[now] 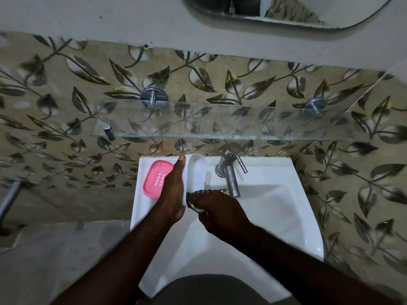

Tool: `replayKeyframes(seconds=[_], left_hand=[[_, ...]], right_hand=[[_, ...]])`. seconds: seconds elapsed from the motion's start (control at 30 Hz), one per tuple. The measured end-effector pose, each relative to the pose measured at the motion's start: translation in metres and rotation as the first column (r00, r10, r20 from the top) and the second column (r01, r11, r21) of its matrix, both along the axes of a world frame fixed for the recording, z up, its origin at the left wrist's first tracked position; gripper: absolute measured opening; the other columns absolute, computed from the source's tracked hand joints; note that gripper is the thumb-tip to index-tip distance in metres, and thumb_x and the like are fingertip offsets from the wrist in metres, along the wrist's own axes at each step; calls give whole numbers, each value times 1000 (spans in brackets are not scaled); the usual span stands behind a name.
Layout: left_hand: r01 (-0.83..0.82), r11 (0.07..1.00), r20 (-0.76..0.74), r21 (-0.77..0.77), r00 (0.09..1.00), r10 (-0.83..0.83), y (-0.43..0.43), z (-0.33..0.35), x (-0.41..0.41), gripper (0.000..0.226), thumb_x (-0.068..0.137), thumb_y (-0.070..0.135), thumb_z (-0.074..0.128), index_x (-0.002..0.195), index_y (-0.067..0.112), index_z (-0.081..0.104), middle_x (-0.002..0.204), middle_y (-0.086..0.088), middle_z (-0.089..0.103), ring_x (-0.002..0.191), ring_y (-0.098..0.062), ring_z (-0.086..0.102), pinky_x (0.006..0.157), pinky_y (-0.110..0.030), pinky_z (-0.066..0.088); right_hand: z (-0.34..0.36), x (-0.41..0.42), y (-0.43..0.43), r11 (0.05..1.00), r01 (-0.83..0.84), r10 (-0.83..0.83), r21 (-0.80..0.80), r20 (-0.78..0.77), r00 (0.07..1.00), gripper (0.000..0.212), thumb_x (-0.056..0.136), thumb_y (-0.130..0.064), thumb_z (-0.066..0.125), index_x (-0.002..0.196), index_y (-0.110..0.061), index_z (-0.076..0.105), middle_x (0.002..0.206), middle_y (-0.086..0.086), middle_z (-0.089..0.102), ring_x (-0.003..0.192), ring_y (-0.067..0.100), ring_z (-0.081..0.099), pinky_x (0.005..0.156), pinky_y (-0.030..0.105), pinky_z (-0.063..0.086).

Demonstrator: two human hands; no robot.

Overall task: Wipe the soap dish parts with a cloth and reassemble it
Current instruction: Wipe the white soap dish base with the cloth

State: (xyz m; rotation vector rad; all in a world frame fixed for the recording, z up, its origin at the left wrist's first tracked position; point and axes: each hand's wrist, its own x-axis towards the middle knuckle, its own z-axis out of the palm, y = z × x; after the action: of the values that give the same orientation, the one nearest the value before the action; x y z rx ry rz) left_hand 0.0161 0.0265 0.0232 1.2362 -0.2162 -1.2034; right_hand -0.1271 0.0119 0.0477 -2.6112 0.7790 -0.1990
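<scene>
Left hand grips the white dish base; right hand, at six o'clock, clutches a striped cloth against it. Pink tray lies at nine o'clock.

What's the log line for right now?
step: wiping | left hand: holds white dish base | right hand: grips striped cloth against base | pink insert: apart, on sink rim

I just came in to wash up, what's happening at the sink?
The person's left hand holds the white soap dish base tilted over the sink, while the right hand presses a striped cloth against its near end. The pink drainer insert lies on the sink's left ledge, not yet refitted.
</scene>
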Motion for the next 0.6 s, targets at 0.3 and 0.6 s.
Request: replayKeyframes(seconds=[0.3,0.6], left_hand=[[81,996,41,23,996,-82,-4,7,2,47,89,60,50,116,25,65,102,-5,76,93,-21,72,77,-35,57],[214,955,-198,-206,946,-255,1,21,17,58,79,56,57,117,14,69,111,-14,71,97,-26,69,83,-36,57]], right_hand=[[-13,-1,-6,984,37,-52,175,84,995,18,88,-28,61,104,-28,70,100,-10,72,92,11,65,80,28,50],[6,10,-10,887,231,-359,400,282,890,6,79,-18,64,74,-21,62,58,-7,62,51,11,60,53,28,46]])
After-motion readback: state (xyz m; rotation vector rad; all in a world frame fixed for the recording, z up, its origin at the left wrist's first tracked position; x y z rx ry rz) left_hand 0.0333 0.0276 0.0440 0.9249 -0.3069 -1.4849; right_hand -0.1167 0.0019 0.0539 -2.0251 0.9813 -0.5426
